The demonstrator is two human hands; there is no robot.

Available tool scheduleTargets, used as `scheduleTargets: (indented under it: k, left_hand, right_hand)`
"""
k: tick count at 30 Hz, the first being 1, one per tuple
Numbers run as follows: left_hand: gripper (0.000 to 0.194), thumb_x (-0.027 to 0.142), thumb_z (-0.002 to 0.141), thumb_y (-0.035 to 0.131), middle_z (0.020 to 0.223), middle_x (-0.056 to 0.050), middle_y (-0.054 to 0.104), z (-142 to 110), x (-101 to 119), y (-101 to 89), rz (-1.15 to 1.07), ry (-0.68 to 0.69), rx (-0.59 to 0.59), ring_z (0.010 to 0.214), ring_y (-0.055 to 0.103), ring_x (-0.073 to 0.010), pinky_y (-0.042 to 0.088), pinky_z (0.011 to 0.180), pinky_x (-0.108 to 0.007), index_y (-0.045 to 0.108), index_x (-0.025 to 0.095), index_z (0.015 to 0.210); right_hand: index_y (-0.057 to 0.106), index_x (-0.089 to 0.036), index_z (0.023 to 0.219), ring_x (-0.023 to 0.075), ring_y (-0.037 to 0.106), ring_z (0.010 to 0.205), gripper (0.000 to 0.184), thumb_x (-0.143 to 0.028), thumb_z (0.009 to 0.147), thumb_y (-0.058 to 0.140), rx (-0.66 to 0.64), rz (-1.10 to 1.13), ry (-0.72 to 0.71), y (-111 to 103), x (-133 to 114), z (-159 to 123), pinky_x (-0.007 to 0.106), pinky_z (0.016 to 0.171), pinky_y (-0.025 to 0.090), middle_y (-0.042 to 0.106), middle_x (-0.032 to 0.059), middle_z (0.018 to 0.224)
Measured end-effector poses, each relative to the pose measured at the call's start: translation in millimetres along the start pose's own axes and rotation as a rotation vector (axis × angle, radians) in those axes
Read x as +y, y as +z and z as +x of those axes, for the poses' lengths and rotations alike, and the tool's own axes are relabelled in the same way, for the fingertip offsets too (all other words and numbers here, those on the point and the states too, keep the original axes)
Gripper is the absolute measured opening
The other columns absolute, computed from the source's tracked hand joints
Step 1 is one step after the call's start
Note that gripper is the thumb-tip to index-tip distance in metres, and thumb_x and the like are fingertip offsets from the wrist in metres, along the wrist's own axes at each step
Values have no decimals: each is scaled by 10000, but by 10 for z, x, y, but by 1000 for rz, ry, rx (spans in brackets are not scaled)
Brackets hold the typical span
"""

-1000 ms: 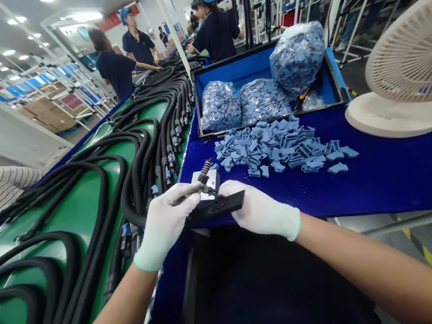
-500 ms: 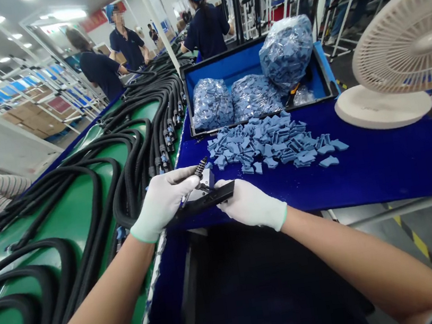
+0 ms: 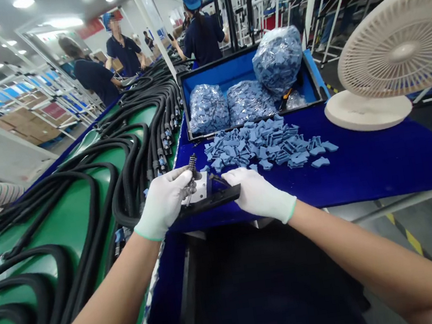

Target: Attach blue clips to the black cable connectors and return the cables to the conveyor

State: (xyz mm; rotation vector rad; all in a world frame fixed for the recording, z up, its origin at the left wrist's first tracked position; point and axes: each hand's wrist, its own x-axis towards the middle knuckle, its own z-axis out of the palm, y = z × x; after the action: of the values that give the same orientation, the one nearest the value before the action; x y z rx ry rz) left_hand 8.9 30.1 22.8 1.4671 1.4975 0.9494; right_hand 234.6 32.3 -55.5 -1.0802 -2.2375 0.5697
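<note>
My left hand, in a white glove, is closed around a dark, ribbed, spring-like piece that stands up from its fingertips. Thin metallic parts show just below those fingers. My right hand, also gloved, is closed at the fingertips on a slim dark piece pointing left. Between the hands, a pale metal block with holes sits at the table edge. A long black bar runs in front of the block, its right end against my right hand. Exactly how the fingers meet the bar is hidden.
Small blue plastic parts lie heaped on the blue table. Behind them a blue crate holds bagged parts. A beige fan stands right. Black corrugated hoses cover the green surface at left. Several people are beyond.
My right hand has moved right, away from my left hand, drawing the slim dark piece with it. More of the pale block shows between them. The whole view has shifted slightly.
</note>
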Motion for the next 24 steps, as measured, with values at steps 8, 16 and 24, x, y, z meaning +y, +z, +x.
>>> scheduleTargets:
  k: [8, 16, 24]
  left_hand:
    - [420, 382, 904, 730, 1229, -55, 781, -201, 65, -43, 253, 144, -99, 1130, 711, -283, 519, 1032, -386, 766, 226, 1292]
    - [253, 306, 926, 694, 1050, -55, 768, -319, -78, 76, 429, 358, -223, 987, 704, -270, 551, 907, -393, 827, 284, 1141]
    - [697, 259, 827, 766, 1159, -49, 685, -217, -249, 147, 302, 305, -275, 980, 680, -228, 549, 933, -387, 588, 305, 1500]
  right_hand:
    - [636, -188, 1162, 220, 748, 808, 416, -290, 804, 820, 17, 1079, 304, 68, -229, -114, 389, 803, 621, 746, 39, 936]
    - [570, -205, 1248, 212, 749, 859, 618, -87, 682, 790, -22, 1158, 311, 119, -214, -92, 359, 803, 626, 720, 24, 1028]
    - [627, -192, 1128, 217, 676, 943, 524, -96, 642, 797, -16, 979, 264, 50, -226, -136, 347, 831, 571, 703, 15, 1025]
